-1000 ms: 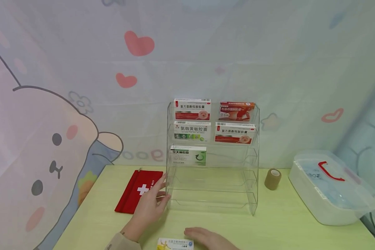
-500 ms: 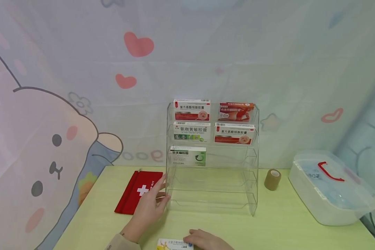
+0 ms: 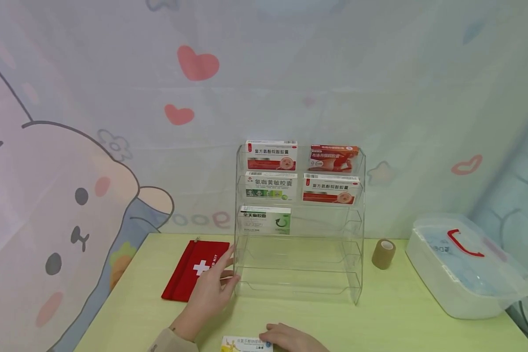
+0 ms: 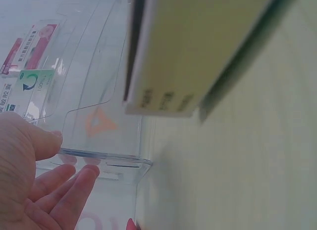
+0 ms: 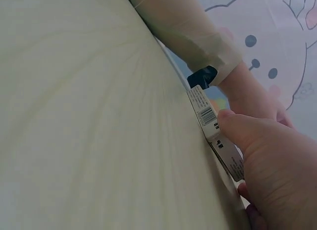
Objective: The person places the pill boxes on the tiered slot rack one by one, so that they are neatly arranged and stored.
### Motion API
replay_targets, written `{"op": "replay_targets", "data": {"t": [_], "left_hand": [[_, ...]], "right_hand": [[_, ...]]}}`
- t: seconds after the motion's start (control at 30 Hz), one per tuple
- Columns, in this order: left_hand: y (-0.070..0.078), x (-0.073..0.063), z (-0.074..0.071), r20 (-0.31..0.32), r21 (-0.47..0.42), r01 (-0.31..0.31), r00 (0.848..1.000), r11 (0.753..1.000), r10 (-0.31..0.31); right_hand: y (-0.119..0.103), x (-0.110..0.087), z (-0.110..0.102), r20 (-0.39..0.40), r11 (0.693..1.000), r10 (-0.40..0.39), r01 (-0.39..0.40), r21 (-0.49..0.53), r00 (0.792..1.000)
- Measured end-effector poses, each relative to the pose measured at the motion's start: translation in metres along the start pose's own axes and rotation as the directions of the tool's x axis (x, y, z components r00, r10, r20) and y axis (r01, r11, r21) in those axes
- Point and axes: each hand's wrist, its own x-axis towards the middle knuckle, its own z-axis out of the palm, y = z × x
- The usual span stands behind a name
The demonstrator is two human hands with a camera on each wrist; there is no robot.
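My left hand (image 3: 209, 291) holds the left side panel of a clear tiered display rack (image 3: 299, 269); in the left wrist view the thumb (image 4: 47, 143) lies on one side of the panel and the fingers on the other. A white and yellow medicine box (image 3: 242, 345) is at the bottom edge of the head view. My right hand (image 3: 292, 338) grips its right end. The right wrist view shows the thumb over the box (image 5: 207, 113), fingers partly hidden behind. A blurred box (image 4: 198, 51) looms close in the left wrist view.
Several medicine boxes, including a green and white one (image 3: 266, 221), fill upper tiers of the rack. A red first aid pouch (image 3: 182, 278) lies at left, partly behind my left hand. A brown bandage roll (image 3: 383, 255) and lidded clear bin (image 3: 453, 288) stand at right.
My right hand has shifted slightly left and its fingers now overlap the right end of the medicine box. The left hand has stayed at the rack.
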Motion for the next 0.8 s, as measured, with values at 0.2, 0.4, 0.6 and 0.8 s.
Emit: {"op": "replay_targets", "data": {"t": [0.2, 0.4, 0.6, 0.8], "left_hand": [[-0.001, 0.000, 0.000, -0.003, -0.005, -0.020, 1.000, 1.000, 0.020], [-0.002, 0.001, 0.000, -0.004, 0.000, -0.011, 1.000, 1.000, 0.011], [-0.002, 0.001, 0.000, 0.000, 0.007, -0.008, 1.000, 1.000, 0.008], [-0.003, 0.001, -0.001, -0.001, 0.003, -0.028, 1.000, 1.000, 0.028]], "right_hand": [[0.001, 0.001, 0.002, -0.043, 0.998, -0.062, 0.063, 0.028, 0.997], [0.002, -0.001, 0.002, -0.078, 0.982, -0.089, 0.100, 0.163, 0.993], [-0.007, -0.001, -0.001, -0.094, 0.937, 0.004, 0.029, 0.347, 0.996], [-0.013, -0.003, -0.012, -0.053, 0.809, 0.088, -0.041, 0.587, 0.995]]}}
